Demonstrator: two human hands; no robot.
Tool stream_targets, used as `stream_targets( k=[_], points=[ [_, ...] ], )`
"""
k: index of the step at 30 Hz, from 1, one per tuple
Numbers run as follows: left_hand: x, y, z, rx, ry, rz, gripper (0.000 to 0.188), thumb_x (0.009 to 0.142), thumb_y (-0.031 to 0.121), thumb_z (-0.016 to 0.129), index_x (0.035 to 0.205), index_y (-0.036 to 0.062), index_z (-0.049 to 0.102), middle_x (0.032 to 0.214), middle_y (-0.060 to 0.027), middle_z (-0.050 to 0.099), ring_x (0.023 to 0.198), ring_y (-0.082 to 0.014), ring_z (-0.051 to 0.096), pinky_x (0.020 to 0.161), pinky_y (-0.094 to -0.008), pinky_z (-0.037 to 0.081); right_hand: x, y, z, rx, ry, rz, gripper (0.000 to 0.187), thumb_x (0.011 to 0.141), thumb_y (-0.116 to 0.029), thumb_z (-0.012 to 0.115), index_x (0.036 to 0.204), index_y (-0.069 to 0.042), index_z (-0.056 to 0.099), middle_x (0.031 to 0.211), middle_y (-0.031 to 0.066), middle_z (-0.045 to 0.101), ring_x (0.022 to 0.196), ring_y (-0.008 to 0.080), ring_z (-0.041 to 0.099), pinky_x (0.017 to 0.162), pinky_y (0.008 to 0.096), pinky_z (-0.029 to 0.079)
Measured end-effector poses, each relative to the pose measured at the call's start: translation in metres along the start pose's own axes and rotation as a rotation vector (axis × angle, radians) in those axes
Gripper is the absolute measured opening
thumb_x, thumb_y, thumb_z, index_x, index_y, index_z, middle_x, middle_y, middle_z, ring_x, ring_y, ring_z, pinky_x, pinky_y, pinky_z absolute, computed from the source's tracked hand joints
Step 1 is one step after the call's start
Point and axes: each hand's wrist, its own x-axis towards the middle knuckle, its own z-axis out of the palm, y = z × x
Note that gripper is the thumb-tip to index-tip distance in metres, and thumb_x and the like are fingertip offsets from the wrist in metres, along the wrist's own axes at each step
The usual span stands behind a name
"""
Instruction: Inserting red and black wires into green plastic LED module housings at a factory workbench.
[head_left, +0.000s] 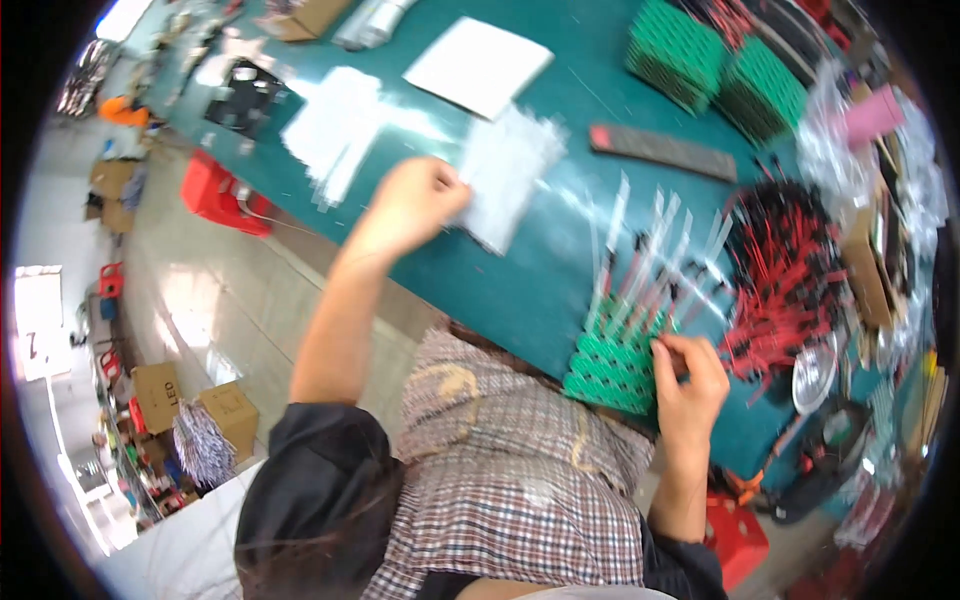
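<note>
My left hand [415,205] is closed, its thumb and fingers pinched at the left edge of a pile of thin translucent strips [512,165]. Whatever may be between those fingertips is too small and blurred to make out. A green perforated block [610,372] lies at the table's near edge, and clear slender sleeves [655,240] with red and black wire ends stand out of its far side. Beside its right edge, my right hand [692,385] has thumb and forefinger brought together in a pinch. What it grips, if anything, cannot be made out.
Red and black wires [785,285] are heaped to the right. A dark bar [662,153], more green blocks [675,50] and a white pad [480,65] lie farther back. Another pale strip pile [335,125] sits at left. A red stool [215,195] stands beyond the table edge.
</note>
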Motion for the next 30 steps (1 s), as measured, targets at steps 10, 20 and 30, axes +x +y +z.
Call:
stream_targets(
  k=[10, 20, 30],
  points=[
    [-0.036, 0.036, -0.008, -0.412, 0.036, -0.032, 0.014, 0.091, 0.008, 0.069, 0.095, -0.0048, 0.067, 0.077, -0.0105, 0.071, 0.068, -0.0139, 0.069, 0.062, -0.0276, 0.055, -0.003, 0.002, 0.004, 0.092, 0.038, 0.115, 0.017, 0.081, 0.002, 0.077, 0.082, 0.000, 0.060, 0.073, 0.0049, 0.060, 0.060, 0.0103, 0.054, 0.057, 0.0254, 0.045],
    [-0.109, 0.058, 0.056, -0.237, -0.019, 0.364, 0.009, 0.090, 0.009, 0.069, 0.098, 0.0044, 0.066, 0.090, -0.0111, 0.066, 0.079, -0.0264, 0.068, 0.071, -0.0355, 0.055, -0.010, 0.017, -0.045, -0.082, 0.191, 0.131, 0.013, 0.083, 0.003, 0.072, 0.090, 0.001, 0.061, 0.083, 0.0080, 0.060, 0.063, 0.0158, 0.056, 0.058, 0.0283, 0.046],
    [-0.125, 0.092, 0.089, -0.414, -0.055, 0.229, 0.013, 0.083, 0.001, 0.074, 0.095, 0.0024, 0.069, 0.094, -0.0120, 0.069, 0.080, -0.0240, 0.069, 0.069, -0.0319, 0.055, 0.010, 0.046, -0.049, -0.349, 0.135, 0.146, 0.010, 0.083, -0.005, 0.075, 0.087, -0.002, 0.066, 0.087, 0.0093, 0.059, 0.066, 0.0244, 0.061, 0.061, 0.0365, 0.049]
  ],
)
